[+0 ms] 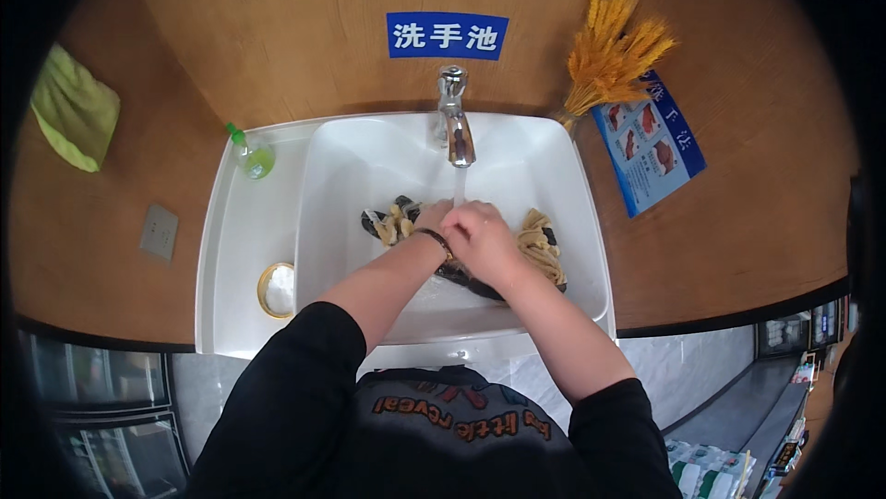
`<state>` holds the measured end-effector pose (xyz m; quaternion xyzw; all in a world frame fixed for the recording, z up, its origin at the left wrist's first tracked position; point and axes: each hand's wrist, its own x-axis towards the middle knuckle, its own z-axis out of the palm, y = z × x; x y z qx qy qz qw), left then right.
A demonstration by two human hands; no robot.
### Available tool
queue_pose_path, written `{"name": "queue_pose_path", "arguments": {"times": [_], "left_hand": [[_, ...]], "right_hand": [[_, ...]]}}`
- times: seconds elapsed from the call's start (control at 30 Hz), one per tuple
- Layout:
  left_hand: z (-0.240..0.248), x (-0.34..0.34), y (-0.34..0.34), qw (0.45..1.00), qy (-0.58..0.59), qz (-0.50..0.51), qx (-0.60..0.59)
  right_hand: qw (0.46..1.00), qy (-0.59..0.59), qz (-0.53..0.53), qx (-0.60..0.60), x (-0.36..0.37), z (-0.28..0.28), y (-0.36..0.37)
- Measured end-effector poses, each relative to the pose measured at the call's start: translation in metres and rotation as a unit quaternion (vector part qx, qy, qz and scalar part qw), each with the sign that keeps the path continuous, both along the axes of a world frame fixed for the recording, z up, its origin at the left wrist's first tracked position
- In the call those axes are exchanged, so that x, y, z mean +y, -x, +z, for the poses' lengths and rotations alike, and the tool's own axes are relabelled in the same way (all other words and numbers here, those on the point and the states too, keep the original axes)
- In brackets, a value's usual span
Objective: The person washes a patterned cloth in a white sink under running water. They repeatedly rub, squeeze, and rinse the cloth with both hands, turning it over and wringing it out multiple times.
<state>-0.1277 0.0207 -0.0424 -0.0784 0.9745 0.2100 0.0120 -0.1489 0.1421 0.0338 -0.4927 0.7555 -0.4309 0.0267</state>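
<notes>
Under the tap [454,120], a thin stream of water falls onto my hands in the white sink [544,153]. My right hand [478,233] is closed, its fingers curled in against my left hand; what they hold, if anything, is hidden. Partly behind it, my left hand [432,219] reaches down to a crumpled dark-and-tan cloth bundle [540,250], and its fingers are hidden. Tan folds of the bundle stick out on both sides of my hands. A dark band [434,239] circles my left wrist.
A green-capped bottle [254,159] and a round dish with something white [277,289] stand on the left ledge. Dried wheat stalks [614,60] and a blue poster [651,144] are at the right. A yellow-green towel [76,109] hangs left.
</notes>
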Motion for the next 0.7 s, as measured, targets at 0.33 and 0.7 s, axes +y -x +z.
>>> {"name": "queue_pose_path", "arguments": {"times": [0.33,0.7], "left_hand": [[0.017,-0.064,-0.067,0.987,-0.031,0.153,0.041],[0.031,-0.05,-0.087,0.956,0.081,-0.019,-0.282]], "right_hand": [[0.936,-0.334,0.014,0.11,-0.02,-0.069,0.031],[0.798,-0.581,0.1,-0.126,0.012,-0.013,0.049]]}}
